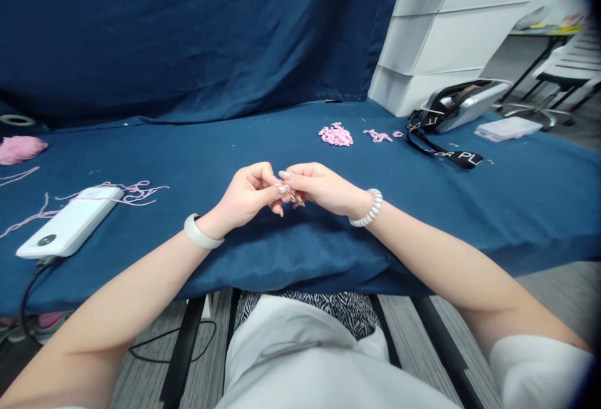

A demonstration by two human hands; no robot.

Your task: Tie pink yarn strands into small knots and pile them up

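Observation:
My left hand [256, 191] and my right hand [319, 186] meet above the front part of the blue cloth [263, 146], their fingertips touching. Both are closed in a pinch. Whatever lies between the fingers is too small or too hidden to name. Beyond my right hand sits a small heap of pink knotted yarn pieces [336, 135]. A few more pink yarn pieces [378, 136] lie just right of that heap. To the left, loose pink yarn strands [141, 192] trail across and beside a white power bank [72, 224].
A pink yarn ball [21, 149] rests at the far left. On the right are an open grey case [469, 105], a black lanyard [451, 155] and a clear plastic box [508, 128]. White stacked drawers [422, 39] stand behind. A black cable [29, 296] hangs over the front edge.

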